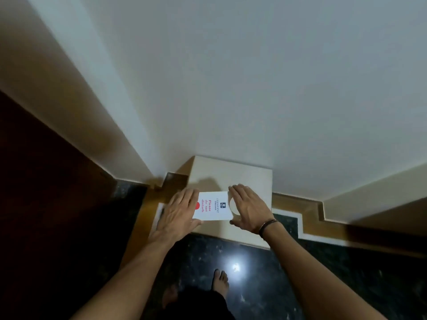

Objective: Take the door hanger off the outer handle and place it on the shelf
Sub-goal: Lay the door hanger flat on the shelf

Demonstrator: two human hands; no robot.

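Note:
A white door hanger [213, 207] with red "Please do not disturb" lettering and a round cut-out lies flat on top of a cream shelf block [249, 179] against the wall. My left hand [178, 212] rests flat, fingers spread, on the hanger's left end. My right hand [250, 207], a dark band on its wrist, lies flat over the right end at the cut-out. Both hands touch the card; neither is curled around it.
A white wall [254, 88] rises behind the shelf. A dark wooden door [46, 192] stands at the left. Below is a glossy black stone floor [300, 285] with a light reflection, tan skirting at the right, and my bare feet [220, 282].

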